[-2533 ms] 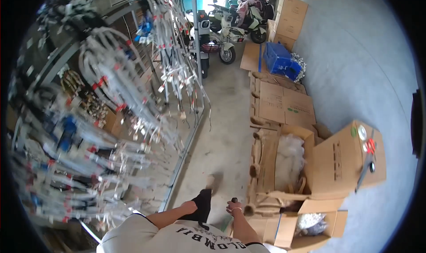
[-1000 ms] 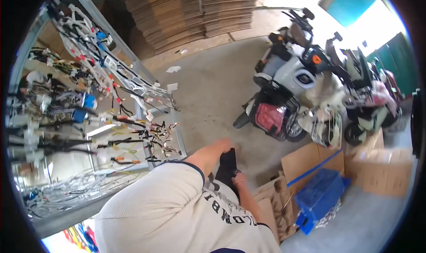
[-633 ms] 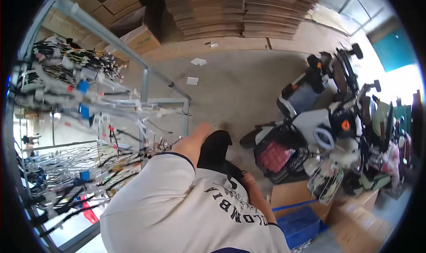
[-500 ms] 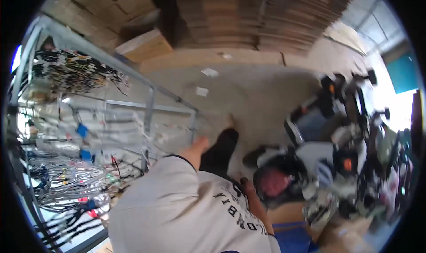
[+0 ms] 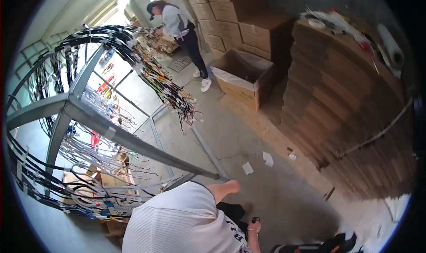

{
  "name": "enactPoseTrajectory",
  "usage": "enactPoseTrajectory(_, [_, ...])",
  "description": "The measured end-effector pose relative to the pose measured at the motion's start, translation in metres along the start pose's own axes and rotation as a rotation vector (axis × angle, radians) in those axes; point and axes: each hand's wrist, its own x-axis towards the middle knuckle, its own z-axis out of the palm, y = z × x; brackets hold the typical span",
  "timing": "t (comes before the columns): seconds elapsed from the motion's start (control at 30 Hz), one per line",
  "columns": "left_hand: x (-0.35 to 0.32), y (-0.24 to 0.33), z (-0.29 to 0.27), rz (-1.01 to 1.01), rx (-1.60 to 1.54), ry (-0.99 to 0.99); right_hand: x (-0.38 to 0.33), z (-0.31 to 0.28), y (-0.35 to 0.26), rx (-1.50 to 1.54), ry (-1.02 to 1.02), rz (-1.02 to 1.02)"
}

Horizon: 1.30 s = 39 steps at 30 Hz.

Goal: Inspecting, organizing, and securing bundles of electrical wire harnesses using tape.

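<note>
My left hand (image 5: pixel 232 187) shows just beyond the white sleeve, beside the lower end of a grey metal rack bar (image 5: pixel 146 148). Its fingers cannot be made out, and I see nothing in it. My right hand (image 5: pixel 254 227), with a thin bracelet at the wrist, is closed low in front of my body. A small rounded black object (image 5: pixel 255 219) shows at its top; its kind is unclear. Bundles of black and coloured cables (image 5: pixel 164 82) hang over the rack on my left, with white and grey cables (image 5: pixel 95 142) lower down.
Another person (image 5: pixel 179 26) in a white top and dark cap stands by the cables at the far end. An opened carton (image 5: pixel 242 86) sits before stacked boxes (image 5: pixel 222 26). Flattened cardboard (image 5: pixel 341 102) is piled on the right. Paper scraps (image 5: pixel 247 168) lie on the floor (image 5: pixel 284 199).
My view has swung left and up. The cable rack now looms larger, the other person has come into sight, and the clutter on the right has mostly left the picture.
</note>
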Motion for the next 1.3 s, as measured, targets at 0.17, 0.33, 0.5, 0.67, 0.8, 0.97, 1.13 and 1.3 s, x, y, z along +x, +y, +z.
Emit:
enactPoseTrajectory(0.17, [0.015,-0.034,-0.032,-0.025,-0.125,-0.128,0.087,-0.06,-0.02,-0.195,-0.005,-0.019])
enactPoseTrajectory(0.33, [0.033,-0.083,-0.042,-0.233,-0.289,0.022,0.177,-0.127,-0.057,-0.097,-0.225,-0.231])
enactPoseTrajectory(0.5, [0.02,-0.11,-0.098,-0.886,-1.072,0.207,0.307,-0.156,-0.139,-0.154,-0.301,-0.103])
enactPoseTrajectory(0.67, [0.014,-0.126,-0.109,-1.042,-1.254,0.295,0.383,-0.149,-0.207,-0.559,-0.529,-0.306])
enactPoseTrajectory(0.8, [0.019,-0.157,-0.104,-1.117,-1.354,0.301,0.428,-0.121,-0.293,-0.88,-0.631,-0.439])
enactPoseTrajectory(0.97, [0.011,-0.237,-0.1,-1.213,-1.386,0.238,0.48,-0.074,-0.42,-0.862,-0.63,-0.523])
enactPoseTrajectory(1.13, [-0.022,-0.334,-0.11,-1.162,-1.44,0.399,0.498,-0.024,-0.556,-0.609,-0.328,-0.651])
enactPoseTrajectory(1.3, [-0.039,-0.378,-0.105,-1.369,-1.459,0.414,0.509,0.024,-0.68,-0.577,-0.448,-0.758])
